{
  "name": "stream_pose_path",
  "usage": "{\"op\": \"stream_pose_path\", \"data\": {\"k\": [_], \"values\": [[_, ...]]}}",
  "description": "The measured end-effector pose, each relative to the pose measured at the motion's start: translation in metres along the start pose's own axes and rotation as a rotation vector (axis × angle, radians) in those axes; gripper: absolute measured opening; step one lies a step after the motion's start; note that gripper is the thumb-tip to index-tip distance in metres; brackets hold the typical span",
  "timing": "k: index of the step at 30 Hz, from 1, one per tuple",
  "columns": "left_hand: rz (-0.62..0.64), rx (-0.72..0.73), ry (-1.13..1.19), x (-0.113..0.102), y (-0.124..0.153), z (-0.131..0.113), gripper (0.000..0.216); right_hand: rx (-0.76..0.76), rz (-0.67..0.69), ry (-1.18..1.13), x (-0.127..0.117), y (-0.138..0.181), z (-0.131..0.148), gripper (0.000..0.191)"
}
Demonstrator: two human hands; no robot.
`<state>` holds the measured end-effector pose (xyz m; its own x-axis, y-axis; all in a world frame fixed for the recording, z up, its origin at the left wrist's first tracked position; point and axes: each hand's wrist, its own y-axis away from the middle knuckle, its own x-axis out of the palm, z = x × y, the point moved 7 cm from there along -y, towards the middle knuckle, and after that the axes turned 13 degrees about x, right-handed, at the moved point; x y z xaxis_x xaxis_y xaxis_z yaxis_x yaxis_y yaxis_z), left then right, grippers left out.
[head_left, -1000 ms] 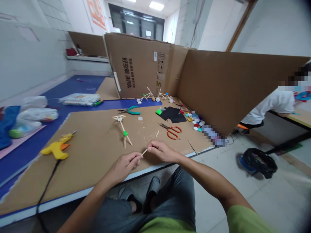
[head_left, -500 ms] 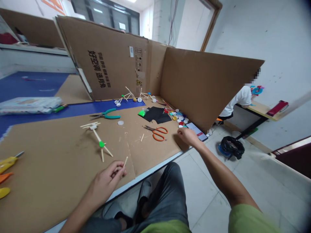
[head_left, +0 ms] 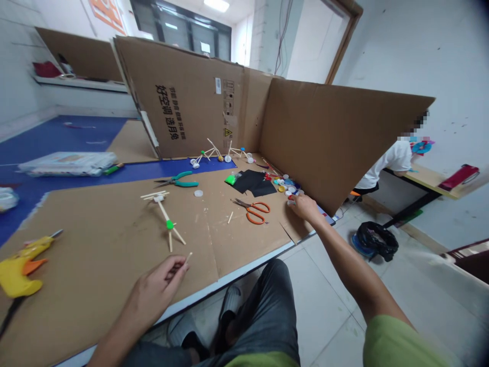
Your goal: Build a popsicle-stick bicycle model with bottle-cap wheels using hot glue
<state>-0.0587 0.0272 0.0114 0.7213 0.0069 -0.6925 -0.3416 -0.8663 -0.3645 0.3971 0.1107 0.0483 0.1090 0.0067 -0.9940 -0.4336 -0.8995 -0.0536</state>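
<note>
Pinching a thin stick [head_left: 189,257] between thumb and fingers, the left hand [head_left: 155,290] is above the near part of the cardboard sheet [head_left: 110,219]. The right hand [head_left: 304,206] is at the bottle caps [head_left: 291,190], fingertips down by the nearest ones; whether they are closed on a cap, I cannot tell. Just beyond the left hand sits a stick frame [head_left: 163,211] with a green joint. Farther right lie orange-handled scissors [head_left: 261,204]; a yellow glue gun [head_left: 19,270] lies far left.
</note>
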Motion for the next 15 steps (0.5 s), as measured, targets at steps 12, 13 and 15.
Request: {"op": "stream_pose_path", "data": {"k": [12, 13, 15], "values": [[-0.057, -0.001, -0.179, -0.025, 0.014, 0.021, 0.023, -0.112, 0.007, -0.021, -0.003, -0.011, 0.032, 0.033], [-0.051, -0.036, -0.225, -0.029, 0.013, 0.025, 0.023, -0.151, -0.025, -0.060, -0.009, -0.010, 0.044, 0.035], [-0.028, -0.119, -0.354, -0.039, 0.012, 0.032, 0.022, -0.297, -0.098, -0.200, -0.024, -0.005, 0.084, 0.036]]}}
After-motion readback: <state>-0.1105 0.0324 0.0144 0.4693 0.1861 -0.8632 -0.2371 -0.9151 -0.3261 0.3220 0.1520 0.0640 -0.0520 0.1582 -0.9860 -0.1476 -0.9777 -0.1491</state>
